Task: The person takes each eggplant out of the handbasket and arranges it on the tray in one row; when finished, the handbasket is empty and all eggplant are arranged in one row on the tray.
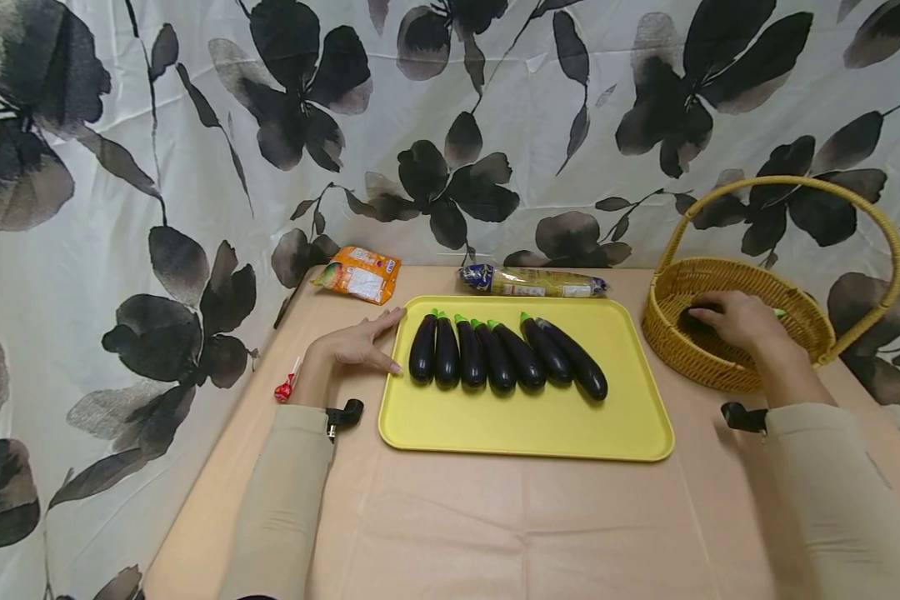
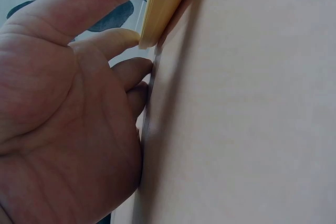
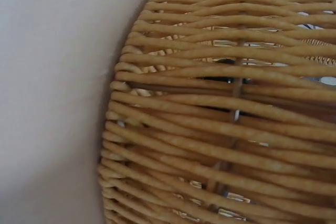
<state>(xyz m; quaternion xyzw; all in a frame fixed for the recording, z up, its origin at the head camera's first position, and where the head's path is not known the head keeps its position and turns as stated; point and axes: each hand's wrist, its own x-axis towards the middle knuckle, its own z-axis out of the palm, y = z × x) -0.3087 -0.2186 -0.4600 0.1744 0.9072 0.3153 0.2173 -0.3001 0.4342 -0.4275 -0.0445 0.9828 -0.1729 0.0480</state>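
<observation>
Several dark purple eggplants with green stems lie side by side in a row on a yellow tray. At the tray's left edge, my left hand touches the rim with its thumb and index finger, the fingers fairly straight. The left wrist view shows the palm beside the tray's edge, above the tabletop. Inside the wicker basket on the right, my right hand grips an eggplant from above, most of it hidden under the fingers. Only the basket's woven wall fills the right wrist view.
An orange snack packet and a long blue-and-gold packet lie behind the tray. A red-wrapped lollipop is left of the left wrist. The basket's tall handle arches over its opening. A floral curtain hangs behind the table.
</observation>
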